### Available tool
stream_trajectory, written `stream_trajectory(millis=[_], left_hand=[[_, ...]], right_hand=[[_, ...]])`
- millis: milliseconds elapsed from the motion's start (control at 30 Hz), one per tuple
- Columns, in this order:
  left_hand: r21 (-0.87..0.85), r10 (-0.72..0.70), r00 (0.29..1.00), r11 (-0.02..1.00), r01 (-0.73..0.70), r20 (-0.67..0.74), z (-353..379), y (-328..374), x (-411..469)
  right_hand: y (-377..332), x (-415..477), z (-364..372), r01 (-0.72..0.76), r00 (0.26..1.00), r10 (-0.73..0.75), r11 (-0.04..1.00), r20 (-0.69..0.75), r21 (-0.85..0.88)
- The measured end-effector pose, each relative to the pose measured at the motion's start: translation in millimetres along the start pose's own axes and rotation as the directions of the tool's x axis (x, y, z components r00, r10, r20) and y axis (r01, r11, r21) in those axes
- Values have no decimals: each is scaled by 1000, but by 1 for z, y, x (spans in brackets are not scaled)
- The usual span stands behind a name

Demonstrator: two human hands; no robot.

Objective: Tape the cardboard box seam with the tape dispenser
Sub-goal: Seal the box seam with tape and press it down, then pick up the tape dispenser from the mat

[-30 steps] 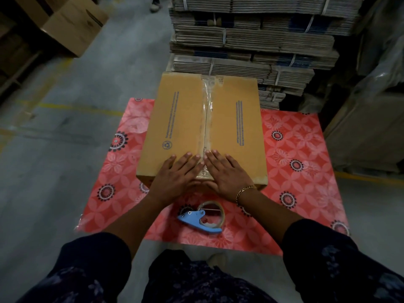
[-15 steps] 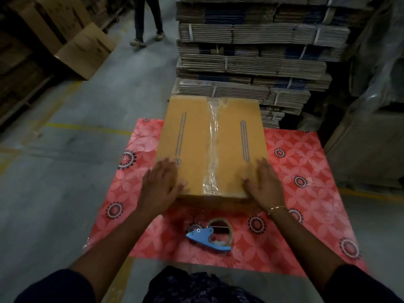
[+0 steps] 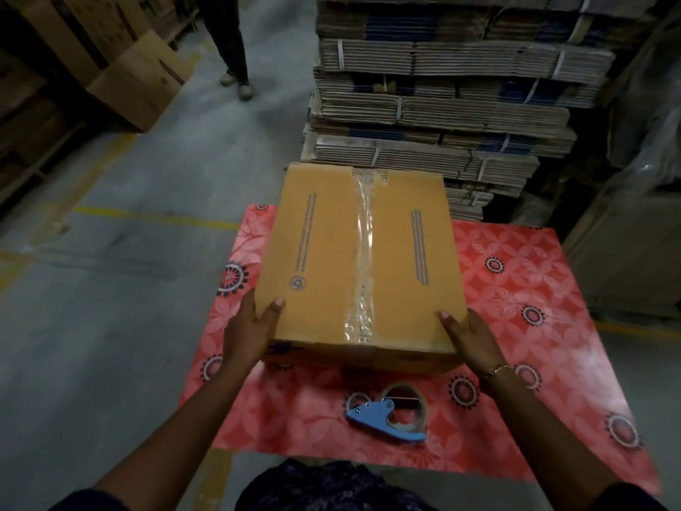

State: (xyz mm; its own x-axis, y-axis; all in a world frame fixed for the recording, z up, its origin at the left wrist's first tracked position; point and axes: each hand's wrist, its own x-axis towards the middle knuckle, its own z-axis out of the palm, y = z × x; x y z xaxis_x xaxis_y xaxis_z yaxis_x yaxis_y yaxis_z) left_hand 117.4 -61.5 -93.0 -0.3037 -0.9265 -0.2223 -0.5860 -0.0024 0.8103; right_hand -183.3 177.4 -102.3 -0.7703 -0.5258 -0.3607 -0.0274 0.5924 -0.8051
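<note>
Head camera looked down on a closed cardboard box (image 3: 353, 260) that sat on a table covered with a red flowered cloth (image 3: 516, 289). Clear tape (image 3: 363, 252) ran along the seam on top of the box, from the far edge to the near edge and a little way down the front face. The left hand (image 3: 250, 326) clasped the near left corner, thumb on top and fingers down the side. The right hand (image 3: 470, 337) clasped the near right corner in the same way, thumb lying on the top face; a thin bracelet (image 3: 497, 370) circled that wrist. Both hands were closed around the box rather than lying flat on it.

Just in front of the box, between the forearms, a blue tape dispenser (image 3: 387, 418) with its roll of tape lay on the cloth, apart from the box and touched by neither hand.

Right behind the table rose a tall stack of flattened, strapped cartons (image 3: 460, 86), close to the far edge of the box. To the left was bare grey floor with a yellow line (image 3: 154, 215), and further off a large open carton (image 3: 140, 83) leaned against other dim stacks. Another person's legs and shoes (image 3: 232, 68) stood on the floor beyond, well apart from the table. Plastic-wrapped goods (image 3: 648, 105) filled the right side.
</note>
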Motion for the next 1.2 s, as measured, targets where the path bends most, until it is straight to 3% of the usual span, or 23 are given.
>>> stream_trajectory(millis=[167, 433, 533, 600, 667, 733, 833, 1033, 1133, 1200], left_hand=[[26, -19, 998, 999, 20, -61, -51, -27, 15], [79, -45, 999, 996, 44, 8, -69, -45, 23], [318, 153, 984, 941, -118, -88, -67, -40, 22], [411, 335, 927, 879, -242, -169, -61, -33, 13], [434, 505, 848, 807, -400, -159, -47, -16, 4], [375, 561, 823, 784, -494, -88, -25, 1, -5], [286, 600, 800, 764, -579, 18, 5, 28, -22], [106, 636, 738, 737, -667, 226, 39, 58, -46], [-26, 653, 698, 735, -677, 293, 41, 58, -51], [-93, 606, 724, 784, -614, 329, 39, 58, -56]], right_hand=[[-35, -25, 48, 74, 996, -74, 997, 43, -6], [-44, -37, 64, -3, 994, 1, 1000, 107, 15], [-28, -50, 51, -120, 991, 116, 991, 61, 59], [-6, -62, 43, -190, 982, 190, 982, -6, 22], [27, -74, 34, -248, 969, 248, 967, -24, -54], [50, -95, 30, -367, 930, 367, 920, -21, -138], [72, -122, 46, -489, 856, 508, 856, 94, -170], [74, -125, 84, -592, 805, 583, 781, 111, 198], [77, -123, 79, -522, 849, 528, 830, 28, 198], [69, -125, 60, -441, 896, 445, 886, 8, 145]])
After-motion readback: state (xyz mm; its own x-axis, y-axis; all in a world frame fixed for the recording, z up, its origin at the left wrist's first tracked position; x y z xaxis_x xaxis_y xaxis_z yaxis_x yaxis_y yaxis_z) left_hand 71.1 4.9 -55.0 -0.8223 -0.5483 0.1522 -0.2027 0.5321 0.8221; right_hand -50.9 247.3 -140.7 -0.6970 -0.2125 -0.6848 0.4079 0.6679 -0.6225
